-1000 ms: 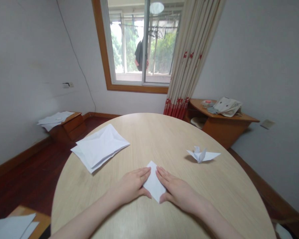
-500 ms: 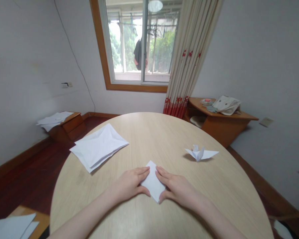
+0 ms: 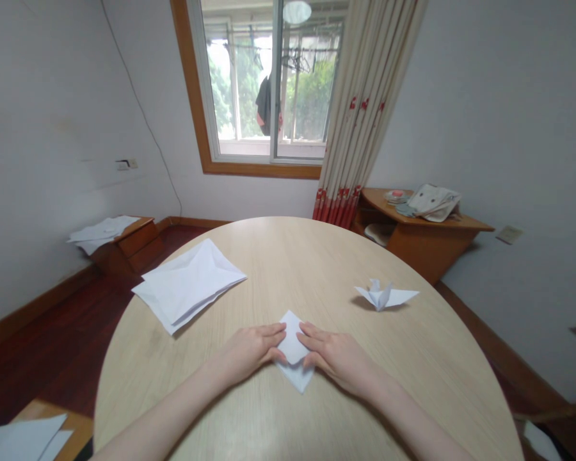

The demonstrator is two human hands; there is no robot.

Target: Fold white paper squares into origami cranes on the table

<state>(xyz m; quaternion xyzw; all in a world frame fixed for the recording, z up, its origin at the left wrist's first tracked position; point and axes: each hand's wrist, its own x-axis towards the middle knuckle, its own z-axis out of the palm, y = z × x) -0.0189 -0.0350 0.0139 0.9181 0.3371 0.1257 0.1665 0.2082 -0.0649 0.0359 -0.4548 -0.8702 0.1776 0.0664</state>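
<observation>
- Pressing down on a folded white paper diamond (image 3: 292, 346), the left hand (image 3: 249, 351) lies flat and open, its fingers together and their tips on the diamond's left edge.
- The right hand (image 3: 338, 358) lies just as flat and open on the diamond's right edge, holding it against the table with no grip.
- The diamond sits near the close edge of the round wood-grain table (image 3: 388, 390), its crisp creased flap folded over and its lower point sticking out below the hands.
- Toward the table's left edge lies a loose pile of creased paper sheets (image 3: 187, 285).
- Toward the right edge stands a small, sharp-winged paper crane (image 3: 384, 296).
- Beyond the far edge on the left, soft white papers (image 3: 103, 230) lie on a low wooden drawer unit (image 3: 127, 246).
- Beyond the far edge on the right, a pale cloth bag (image 3: 432, 202) rests on a curved wooden shelf (image 3: 427, 234).
</observation>
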